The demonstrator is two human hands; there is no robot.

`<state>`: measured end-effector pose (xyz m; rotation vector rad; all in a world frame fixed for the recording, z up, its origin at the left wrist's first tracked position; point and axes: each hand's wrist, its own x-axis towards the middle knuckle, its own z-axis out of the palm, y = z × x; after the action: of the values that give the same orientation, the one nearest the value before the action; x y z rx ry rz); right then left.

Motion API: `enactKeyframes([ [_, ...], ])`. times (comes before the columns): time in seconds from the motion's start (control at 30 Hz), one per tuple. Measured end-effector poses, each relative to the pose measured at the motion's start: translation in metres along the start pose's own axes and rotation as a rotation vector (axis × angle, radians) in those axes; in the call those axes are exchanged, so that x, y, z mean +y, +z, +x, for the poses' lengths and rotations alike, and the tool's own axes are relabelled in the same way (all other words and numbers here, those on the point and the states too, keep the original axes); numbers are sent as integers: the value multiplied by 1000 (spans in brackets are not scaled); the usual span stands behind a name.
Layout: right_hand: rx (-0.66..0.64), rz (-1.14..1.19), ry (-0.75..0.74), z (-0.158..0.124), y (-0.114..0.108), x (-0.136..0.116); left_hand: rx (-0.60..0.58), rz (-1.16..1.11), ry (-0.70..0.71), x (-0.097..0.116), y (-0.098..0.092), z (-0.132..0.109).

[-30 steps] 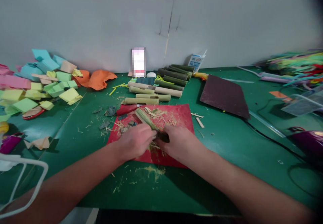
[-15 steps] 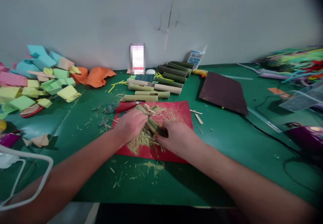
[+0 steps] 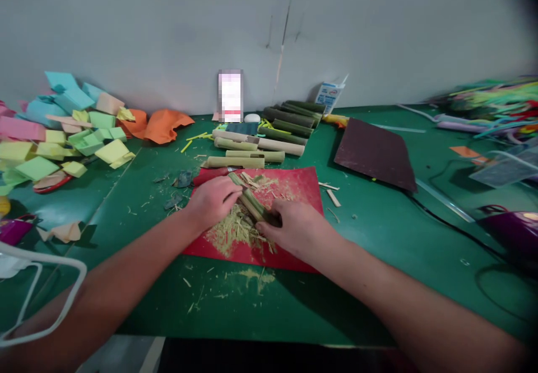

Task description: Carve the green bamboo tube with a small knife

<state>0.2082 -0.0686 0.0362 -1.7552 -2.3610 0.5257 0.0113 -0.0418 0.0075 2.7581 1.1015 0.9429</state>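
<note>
A green bamboo piece (image 3: 249, 199) lies slanted on a red mat (image 3: 300, 186) in the middle of the green table. My right hand (image 3: 294, 225) is closed around its near, dark end. My left hand (image 3: 213, 198) is closed over the piece's far half, fingers curled; what it holds there is hidden. A heap of pale green shavings (image 3: 233, 230) lies on the mat between and under my hands.
Cut bamboo tubes (image 3: 256, 146) are stacked behind the mat. Folded coloured papers (image 3: 63, 138) pile up at the left, a dark brown sheet (image 3: 374, 154) lies to the right, with a black cable (image 3: 445, 224) and a purple device (image 3: 510, 236). A white wire frame (image 3: 37, 289) sits near left.
My left hand slid away from me along the bamboo piece, from its near end toward the far half. More shavings now lie exposed on the mat. My right hand kept its grip.
</note>
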Motion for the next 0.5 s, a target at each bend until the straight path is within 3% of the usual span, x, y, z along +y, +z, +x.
enactKeyframes([
  [0.17,-3,7,-3,1,1,2,-126,-40,99,0,2,0],
  [0.3,-10,-2,6,1,2,2,9,-1,-7,0,3,1],
  [0.43,-17,-12,12,1,1,1,-131,-64,52,-3,1,2],
  [0.5,-10,-21,18,1,1,1,-80,-64,8,-7,0,3],
])
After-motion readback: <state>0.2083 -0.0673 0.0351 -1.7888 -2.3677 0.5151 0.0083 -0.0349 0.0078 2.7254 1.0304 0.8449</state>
